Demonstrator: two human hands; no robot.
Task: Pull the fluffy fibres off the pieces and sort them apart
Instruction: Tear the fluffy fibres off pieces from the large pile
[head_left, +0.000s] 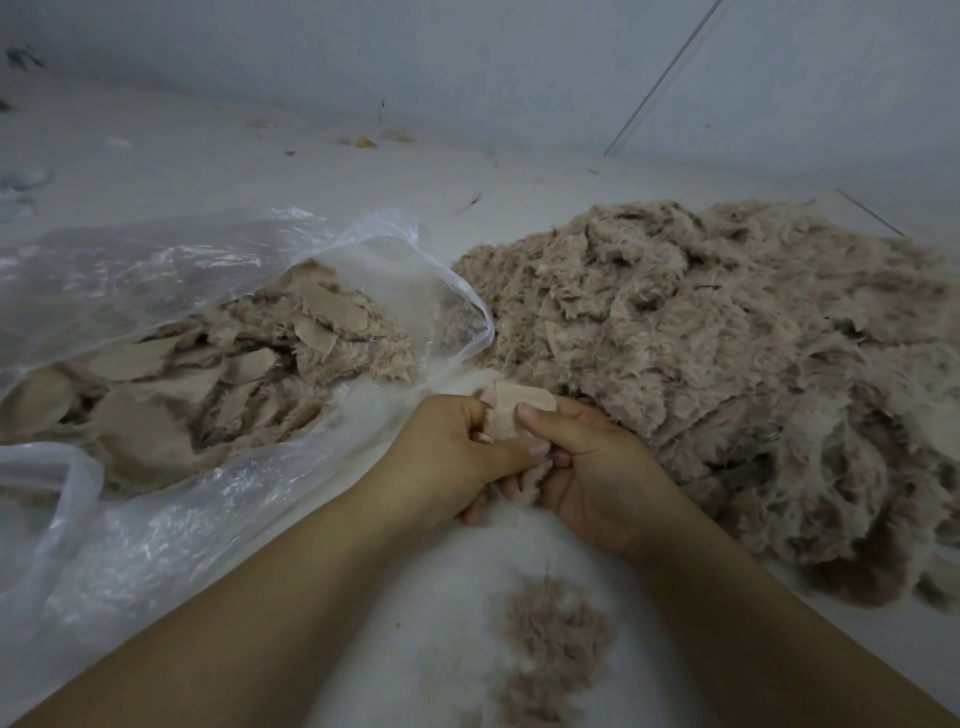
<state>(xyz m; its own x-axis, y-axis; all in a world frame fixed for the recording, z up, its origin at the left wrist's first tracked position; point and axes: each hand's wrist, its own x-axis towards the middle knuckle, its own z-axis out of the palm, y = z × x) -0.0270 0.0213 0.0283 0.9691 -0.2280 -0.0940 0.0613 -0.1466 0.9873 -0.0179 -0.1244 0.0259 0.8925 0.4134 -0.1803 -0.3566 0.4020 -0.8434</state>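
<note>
Left hand (457, 452) and right hand (597, 467) each keep a tight grip on one small beige fabric piece (506, 410), smooth-backed, fluffy fibres (530, 480) hanging beneath.

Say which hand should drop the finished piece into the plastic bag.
Left, probably. The left hand lies nearer the plastic bag, whose open mouth faces it. Both hands pinch the small piece; the right hand lies beside the fluffy heap, so it would have to cross over.
</note>
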